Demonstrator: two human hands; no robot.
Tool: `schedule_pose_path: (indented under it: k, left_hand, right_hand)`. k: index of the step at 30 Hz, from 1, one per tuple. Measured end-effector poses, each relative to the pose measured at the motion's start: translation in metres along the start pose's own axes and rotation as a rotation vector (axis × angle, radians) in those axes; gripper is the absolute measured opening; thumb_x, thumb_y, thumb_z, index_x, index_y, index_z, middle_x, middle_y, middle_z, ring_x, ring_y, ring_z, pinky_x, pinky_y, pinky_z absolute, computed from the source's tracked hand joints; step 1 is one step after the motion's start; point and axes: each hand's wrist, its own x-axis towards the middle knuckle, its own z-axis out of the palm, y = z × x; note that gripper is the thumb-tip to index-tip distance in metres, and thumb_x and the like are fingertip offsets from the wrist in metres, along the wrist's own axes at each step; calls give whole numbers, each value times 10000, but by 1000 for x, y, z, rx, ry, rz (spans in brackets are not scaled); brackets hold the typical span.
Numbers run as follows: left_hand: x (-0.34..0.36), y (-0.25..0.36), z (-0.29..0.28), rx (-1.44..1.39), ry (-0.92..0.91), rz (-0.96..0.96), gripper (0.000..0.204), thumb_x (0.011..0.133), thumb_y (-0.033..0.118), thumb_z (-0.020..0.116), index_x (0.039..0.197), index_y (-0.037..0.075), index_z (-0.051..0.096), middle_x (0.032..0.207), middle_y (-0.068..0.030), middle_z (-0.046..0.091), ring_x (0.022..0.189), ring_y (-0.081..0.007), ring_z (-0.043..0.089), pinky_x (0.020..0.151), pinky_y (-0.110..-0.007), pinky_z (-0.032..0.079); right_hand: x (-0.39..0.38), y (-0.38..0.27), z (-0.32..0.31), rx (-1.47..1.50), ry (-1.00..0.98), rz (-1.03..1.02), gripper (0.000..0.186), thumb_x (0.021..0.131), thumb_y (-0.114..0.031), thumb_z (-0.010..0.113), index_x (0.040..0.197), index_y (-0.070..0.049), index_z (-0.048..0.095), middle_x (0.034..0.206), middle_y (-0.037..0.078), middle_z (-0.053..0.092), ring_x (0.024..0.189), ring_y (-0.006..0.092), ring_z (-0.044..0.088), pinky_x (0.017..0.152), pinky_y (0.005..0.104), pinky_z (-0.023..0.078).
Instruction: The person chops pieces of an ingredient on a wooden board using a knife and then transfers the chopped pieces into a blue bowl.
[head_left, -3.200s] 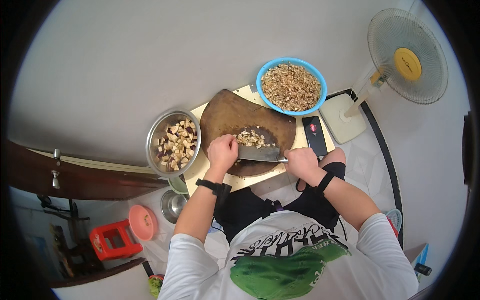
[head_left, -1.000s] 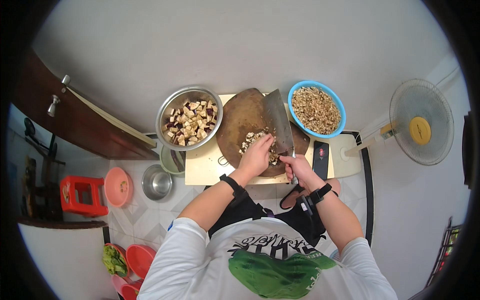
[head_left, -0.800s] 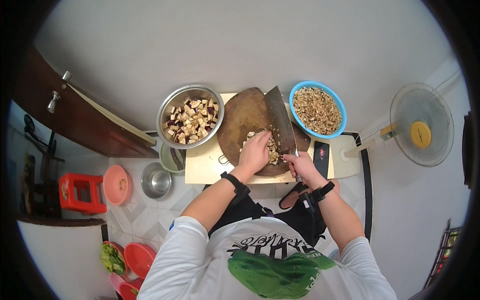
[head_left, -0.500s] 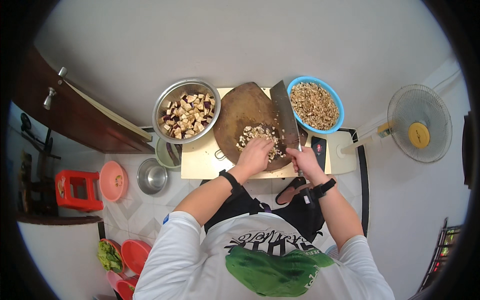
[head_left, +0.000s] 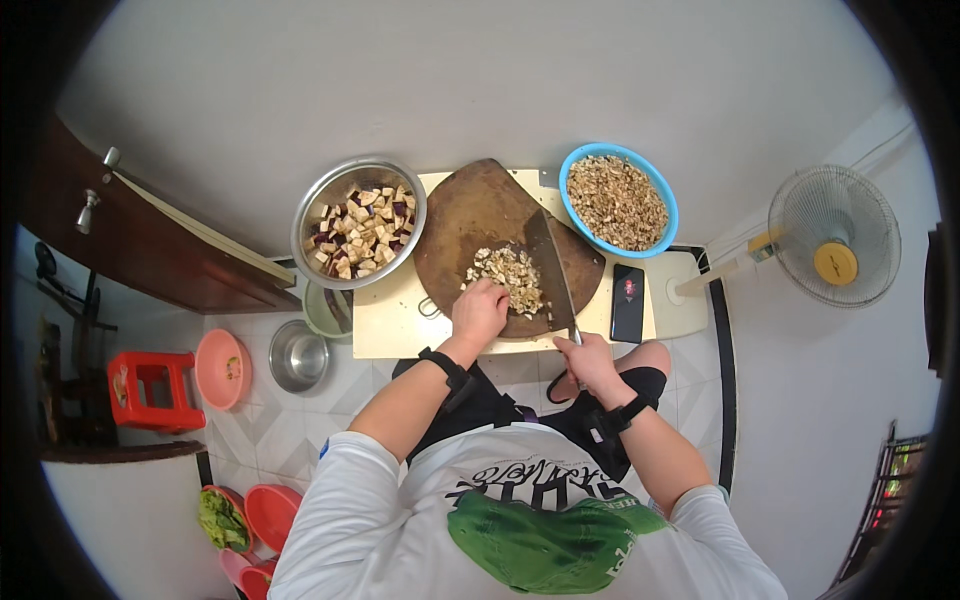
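Observation:
My right hand (head_left: 592, 362) grips the handle of a cleaver (head_left: 549, 268). Its broad dark blade stands on the wooden chopping board (head_left: 470, 205), along the right side of a pile of chopped pale pieces (head_left: 506, 275); I cannot tell their kind. At the pile's near left edge is my left hand (head_left: 480, 312), fingers curled and drawn together, and whatever is under them is hidden. Left of the board, a steel bowl (head_left: 307, 262) holds diced eggplant (head_left: 362, 232). A blue basin (head_left: 664, 180) full of similar chopped pieces stands to the right.
The board rests on a cream table (head_left: 385, 325). A phone (head_left: 628, 305) lies at the table's right, with a standing fan (head_left: 835, 240) beyond. On the floor at left are a steel pot (head_left: 298, 356), a pink basin (head_left: 222, 368), a red stool (head_left: 155, 390) and leafy greens (head_left: 222, 518).
My left hand has drawn back from over the pile to its near left edge, its fingers more curled. The cleaver has shifted left and tilted against the pile. The phone's screen has lit up.

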Motion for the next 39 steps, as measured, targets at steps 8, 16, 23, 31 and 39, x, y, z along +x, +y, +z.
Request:
schedule_pose_path:
  k: [8, 16, 23, 31, 39]
  left_hand:
    - [30, -4, -38, 1, -17, -181, 192, 892, 278, 695, 895, 90, 736, 841, -144, 699, 843, -346, 675, 744, -446, 536]
    - [83, -7, -70, -37, 78, -33, 159, 845, 214, 737, 814, 59, 721, 787, -116, 704, 769, -301, 684, 706, -424, 535]
    - [104, 0, -88, 22, -57, -78, 192, 849, 232, 728, 996, 109, 739, 939, -95, 723, 896, -294, 681, 797, -408, 544]
    - [126, -10, -75, 112, -115, 90, 265, 917, 316, 643, 1011, 99, 762, 959, -146, 729, 962, -354, 667, 891, -460, 520]
    - [123, 31, -83, 309, -100, 180, 373, 960, 400, 579, 846, 84, 743, 836, -144, 721, 859, -354, 691, 748, -483, 549]
  right_hand:
    - [27, -23, -18, -308, 114, -231, 351, 895, -337, 708, 807, 3, 712, 570, 130, 622, 489, 236, 628, 514, 378, 494]
    - [47, -41, -39, -657, 4, -163, 334, 836, -397, 712, 929, -81, 771, 893, 218, 721, 893, 403, 692, 818, 462, 544]
    - [45, -79, -58, -834, 41, -354, 293, 829, -370, 703, 878, -88, 768, 886, 200, 723, 872, 394, 692, 816, 472, 551]
    - [64, -73, -60, -947, -11, -424, 302, 823, -366, 704, 885, -78, 768, 889, 207, 719, 883, 400, 689, 822, 488, 550]
    - [59, -68, -77, -874, -97, -435, 300, 816, -379, 727, 861, -84, 755, 839, 196, 707, 855, 399, 679, 795, 483, 540]
